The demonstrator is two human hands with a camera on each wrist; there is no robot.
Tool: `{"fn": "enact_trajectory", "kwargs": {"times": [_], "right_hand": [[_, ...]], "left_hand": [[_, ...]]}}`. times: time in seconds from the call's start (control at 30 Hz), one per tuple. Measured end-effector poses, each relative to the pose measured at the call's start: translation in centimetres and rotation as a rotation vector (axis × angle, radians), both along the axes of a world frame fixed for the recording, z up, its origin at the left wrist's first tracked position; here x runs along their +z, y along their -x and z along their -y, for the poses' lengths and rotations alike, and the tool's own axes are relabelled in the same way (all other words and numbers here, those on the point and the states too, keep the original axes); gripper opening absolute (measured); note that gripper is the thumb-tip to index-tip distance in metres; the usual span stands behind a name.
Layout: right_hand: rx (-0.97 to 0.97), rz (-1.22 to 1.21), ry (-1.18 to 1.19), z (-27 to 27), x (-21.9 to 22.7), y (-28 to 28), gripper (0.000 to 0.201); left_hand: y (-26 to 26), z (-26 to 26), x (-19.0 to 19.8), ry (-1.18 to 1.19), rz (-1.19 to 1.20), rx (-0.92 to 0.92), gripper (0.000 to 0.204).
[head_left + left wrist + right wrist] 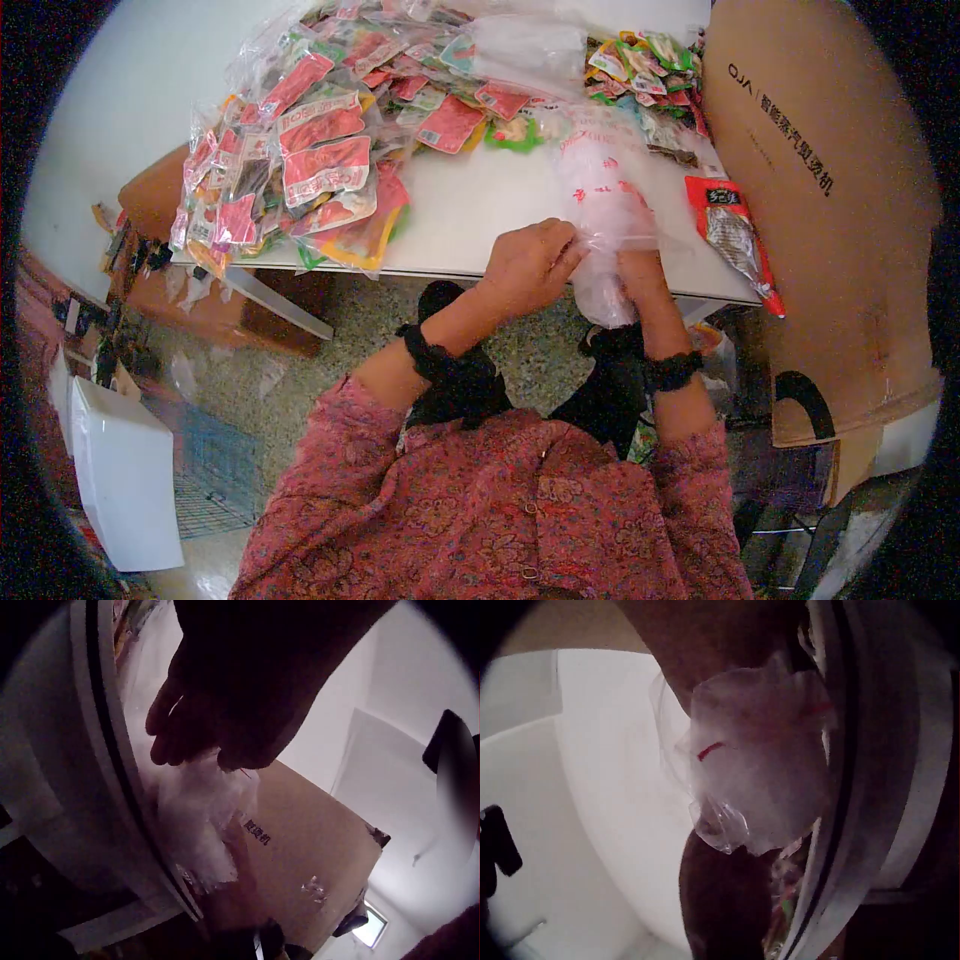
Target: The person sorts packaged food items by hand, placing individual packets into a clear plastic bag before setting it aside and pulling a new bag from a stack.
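Note:
A clear plastic bag with red print (597, 185) lies over the front of the white table, its lower end hanging past the edge. My left hand (530, 262) pinches the bag's side between thumb and fingers; the left wrist view shows this hand (225, 712) above the crumpled plastic (196, 817). From the right, my right hand (640, 265) reaches into or under the bag, and plastic covers its fingers. In the right wrist view, the bag (757, 765) hides that hand's fingers, so their pose cannot be made out.
Piled food packets (325, 150) cover the table's left side. Smaller packets (645, 70) lie at the back right, with a red and silver packet (735, 235) at the right edge. A large cardboard box (820, 220) stands at the right. More clear bags (525, 50) lie behind.

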State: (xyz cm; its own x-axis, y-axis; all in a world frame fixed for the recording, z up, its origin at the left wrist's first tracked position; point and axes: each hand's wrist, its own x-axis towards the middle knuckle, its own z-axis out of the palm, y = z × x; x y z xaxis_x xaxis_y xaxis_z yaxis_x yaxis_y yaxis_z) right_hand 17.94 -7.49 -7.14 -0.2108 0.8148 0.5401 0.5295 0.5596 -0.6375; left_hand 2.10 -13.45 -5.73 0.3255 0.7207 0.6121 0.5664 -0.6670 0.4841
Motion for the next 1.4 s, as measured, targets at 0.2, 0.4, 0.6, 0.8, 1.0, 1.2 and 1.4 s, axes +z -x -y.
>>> {"fn": "enact_trajectory", "kwargs": {"times": [0.2,0.4,0.6,0.8,1.0,1.2,1.4], "right_hand": [[-0.193,0.42,-0.305,0.9,0.5,-0.1,0.045],[-0.124,0.254,0.095,-1.2,0.9,0.4,0.05],[-0.356,0.901,-0.544,-3.3,1.1,-0.3,0.052],[-0.102,0.602,-0.342,-3.0,1.4,-0.3,0.046],[-0.134,0.564,-0.201,-2.7,1.0,-0.4,0.042],[-0.086,1.076,-0.23,4.3,3.3,0.2,0.035],[-0.044,0.869,-0.488,2.8,2.4,-0.4,0.01]], "left_hand": [[-0.9,-0.4,1.1,-0.125,-0.323,0.152,0.014],[-3.0,0.7,0.2,-0.392,-0.35,-0.131,0.015],[-1.2,0.7,2.1,-0.243,-0.358,-0.068,0.02],[2.8,-11.5,-1.1,-0.037,-0.029,0.197,0.039],[2.7,-12.0,-3.0,0.182,-0.643,0.242,0.062],[3.1,-11.3,-2.8,0.174,-0.654,0.234,0.065],[3.4,-12.0,-2.5,0.146,-0.705,0.169,0.067]]}}
